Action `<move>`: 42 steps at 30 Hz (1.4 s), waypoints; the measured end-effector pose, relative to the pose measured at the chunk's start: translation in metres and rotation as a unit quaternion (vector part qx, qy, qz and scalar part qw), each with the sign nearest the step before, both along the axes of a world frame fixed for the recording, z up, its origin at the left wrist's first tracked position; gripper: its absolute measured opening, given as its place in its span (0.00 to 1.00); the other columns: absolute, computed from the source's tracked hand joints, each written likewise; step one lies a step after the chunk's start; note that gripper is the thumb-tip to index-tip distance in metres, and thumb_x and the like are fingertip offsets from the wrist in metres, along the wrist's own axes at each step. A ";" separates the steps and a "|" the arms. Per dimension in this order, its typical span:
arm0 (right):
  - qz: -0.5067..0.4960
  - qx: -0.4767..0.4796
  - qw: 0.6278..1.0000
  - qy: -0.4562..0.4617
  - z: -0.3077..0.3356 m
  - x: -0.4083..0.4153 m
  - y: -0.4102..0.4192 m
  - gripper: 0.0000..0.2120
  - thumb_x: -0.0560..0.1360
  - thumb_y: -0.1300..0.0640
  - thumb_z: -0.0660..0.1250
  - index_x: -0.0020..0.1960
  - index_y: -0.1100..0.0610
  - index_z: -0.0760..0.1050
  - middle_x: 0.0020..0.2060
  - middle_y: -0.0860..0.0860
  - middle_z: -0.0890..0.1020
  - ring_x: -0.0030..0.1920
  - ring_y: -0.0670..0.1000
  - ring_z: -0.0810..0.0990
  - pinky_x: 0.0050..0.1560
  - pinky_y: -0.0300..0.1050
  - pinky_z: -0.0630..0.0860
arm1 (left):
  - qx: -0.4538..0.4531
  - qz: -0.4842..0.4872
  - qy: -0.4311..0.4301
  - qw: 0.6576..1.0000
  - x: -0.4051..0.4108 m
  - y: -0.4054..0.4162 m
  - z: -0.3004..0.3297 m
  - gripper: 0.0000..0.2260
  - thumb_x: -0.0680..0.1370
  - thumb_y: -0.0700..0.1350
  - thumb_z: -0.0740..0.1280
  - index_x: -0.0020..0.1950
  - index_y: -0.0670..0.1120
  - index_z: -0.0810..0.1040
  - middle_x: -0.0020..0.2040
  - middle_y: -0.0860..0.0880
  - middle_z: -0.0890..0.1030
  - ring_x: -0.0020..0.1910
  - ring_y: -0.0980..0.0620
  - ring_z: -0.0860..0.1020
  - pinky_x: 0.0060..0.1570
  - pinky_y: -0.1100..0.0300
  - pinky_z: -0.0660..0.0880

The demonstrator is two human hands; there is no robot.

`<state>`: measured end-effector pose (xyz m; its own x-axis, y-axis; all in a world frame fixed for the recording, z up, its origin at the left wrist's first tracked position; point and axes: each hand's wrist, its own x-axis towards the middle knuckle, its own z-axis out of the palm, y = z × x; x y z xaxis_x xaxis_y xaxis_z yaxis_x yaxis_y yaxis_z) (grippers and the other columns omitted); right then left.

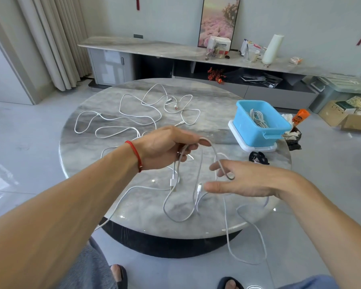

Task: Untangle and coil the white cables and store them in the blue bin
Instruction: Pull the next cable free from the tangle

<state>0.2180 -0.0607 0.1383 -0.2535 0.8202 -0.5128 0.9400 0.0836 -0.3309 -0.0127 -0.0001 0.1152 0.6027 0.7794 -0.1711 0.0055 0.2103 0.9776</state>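
White cables are lying in two groups: one cable (pixel 198 163) is hanging from the left hand (pixel 167 147), which is gripping it in curled fingers, while its loops are trailing down past the right hand (pixel 244 180) and over the near edge of the round table (pixel 206 130). The right hand is spread, fingers straight, with a strand draping over one finger rather than being pinched. Beyond the left hand, more loose white cables (pixel 146 109) are sprawling across the tabletop, tangled over each other. Beyond the right hand and out to its side, the blue bin (pixel 261 124) is sitting on a white lid (pixel 250 147), already holding a coiled cable (pixel 258 117).

The step in hand appears to be coiling: the left hand is anchoring the bundle while the right is feeding slack. Next, the right hand probably needs to catch the dangling length and carry it up to the left in even loops, keeping the plug ends (pixel 199 187) from snagging.
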 end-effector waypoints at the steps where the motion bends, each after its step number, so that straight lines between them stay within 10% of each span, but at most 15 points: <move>1: -0.009 0.031 0.999 0.021 0.000 -0.002 0.000 0.46 0.58 0.12 0.57 0.67 0.37 0.72 0.62 0.38 0.79 0.61 0.43 0.78 0.68 0.50 0.73 | 0.003 -0.006 0.002 1.000 0.001 -0.003 0.001 0.13 0.82 0.42 0.62 0.57 0.37 0.84 0.41 0.49 0.76 0.39 0.55 0.71 0.41 0.58 0.63; 5: -0.024 0.108 0.994 0.018 -0.004 -0.008 0.000 0.39 0.69 0.17 0.44 0.50 0.43 0.82 0.53 0.40 0.85 0.55 0.47 0.81 0.63 0.52 0.76 | -0.023 -0.056 0.006 0.998 -0.003 -0.006 0.004 0.20 0.80 0.43 0.56 0.59 0.35 0.83 0.50 0.41 0.75 0.41 0.53 0.69 0.41 0.57 0.64; 10: 0.001 -0.007 0.999 -0.047 0.016 -0.008 -0.021 0.25 0.84 0.35 0.49 0.58 0.45 0.80 0.52 0.45 0.85 0.30 0.52 0.84 0.36 0.43 0.79 | 0.062 0.087 0.101 0.989 -0.004 -0.002 -0.007 0.12 0.82 0.36 0.61 0.53 0.38 0.84 0.37 0.47 0.71 0.34 0.53 0.63 0.33 0.61 0.64; 15: 0.105 0.019 0.991 -0.083 0.004 -0.024 -0.036 0.30 0.73 0.22 0.55 0.59 0.42 0.76 0.49 0.42 0.83 0.50 0.46 0.81 0.59 0.51 0.78 | 0.068 0.138 0.099 0.983 -0.008 0.000 -0.014 0.11 0.84 0.42 0.62 0.51 0.41 0.83 0.37 0.47 0.71 0.32 0.54 0.65 0.33 0.62 0.68; 20: -0.044 0.095 0.985 0.137 0.021 -0.015 -0.027 0.36 0.75 0.24 0.45 0.47 0.45 0.84 0.45 0.39 0.86 0.45 0.33 0.80 0.54 0.44 0.74 | 0.034 0.151 0.060 0.986 -0.003 -0.006 -0.011 0.10 0.84 0.44 0.63 0.53 0.42 0.83 0.44 0.46 0.81 0.33 0.53 0.68 0.32 0.62 0.69; 24: -0.039 0.213 0.972 0.096 0.010 -0.019 -0.016 0.28 0.81 0.35 0.61 0.34 0.53 0.84 0.24 0.37 0.80 0.27 0.37 0.76 0.36 0.41 0.71 | 0.009 0.106 0.009 0.994 0.000 -0.011 -0.004 0.12 0.84 0.46 0.62 0.60 0.41 0.80 0.50 0.45 0.83 0.38 0.51 0.75 0.38 0.60 0.73; 34: -0.064 0.034 0.955 0.287 -0.019 -0.040 -0.001 0.08 0.81 0.46 0.69 0.54 0.48 0.81 0.33 0.53 0.86 0.24 0.46 0.71 0.27 0.37 0.67 | 0.049 0.039 -0.076 0.995 0.004 -0.015 0.001 0.07 0.85 0.47 0.57 0.53 0.49 0.75 0.64 0.44 0.81 0.68 0.42 0.76 0.68 0.41 0.69; 42: -0.126 0.005 0.871 0.475 -0.039 -0.042 0.011 0.08 0.80 0.54 0.71 0.46 0.58 0.81 0.30 0.52 0.71 0.30 0.52 0.57 0.28 0.43 0.52 | 0.048 0.015 -0.073 0.996 0.018 -0.025 0.004 0.08 0.84 0.45 0.61 0.63 0.50 0.73 0.67 0.44 0.79 0.62 0.46 0.76 0.50 0.51 0.72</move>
<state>0.1760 -0.0495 0.0992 -0.3711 0.9143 -0.1624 0.2307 -0.0786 -0.9698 0.0048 -0.0254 0.1191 0.5915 0.8062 -0.0073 -0.1438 0.1145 0.9830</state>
